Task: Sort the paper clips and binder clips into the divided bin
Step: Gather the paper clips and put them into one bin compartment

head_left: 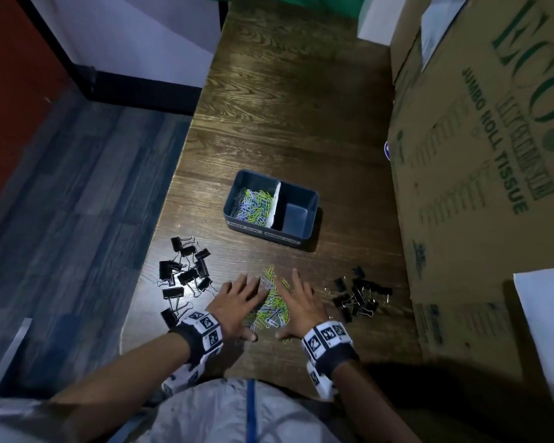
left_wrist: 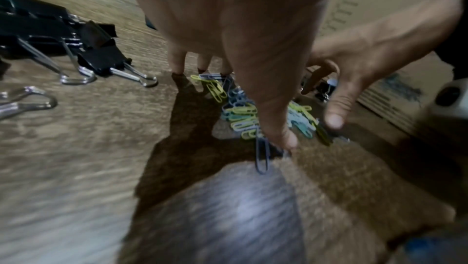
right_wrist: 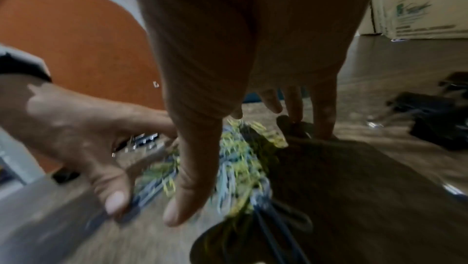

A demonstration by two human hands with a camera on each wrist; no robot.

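- Closest to me, my left hand (head_left: 237, 303) and right hand (head_left: 302, 306) lie flat, fingers straight, either side of the loose paper clips (head_left: 270, 306), herding them, nothing grasped.
- Black binder clips sit in two piles, one left (head_left: 184, 273), one right (head_left: 358, 294), both near enough that I reckon a sloppy scoop drags some along.
- Further out, the divided bin (head_left: 301, 235): left half holds paper clips, right half looks empty. Spilling over the divider is my other worry.

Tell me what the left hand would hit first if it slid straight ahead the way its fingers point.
The left hand points up-table and slightly right. Past the loose coloured paper clips at its fingertips, the dark blue divided plastic bin likely comes first, on its near labelled wall, though depth is uncertain.
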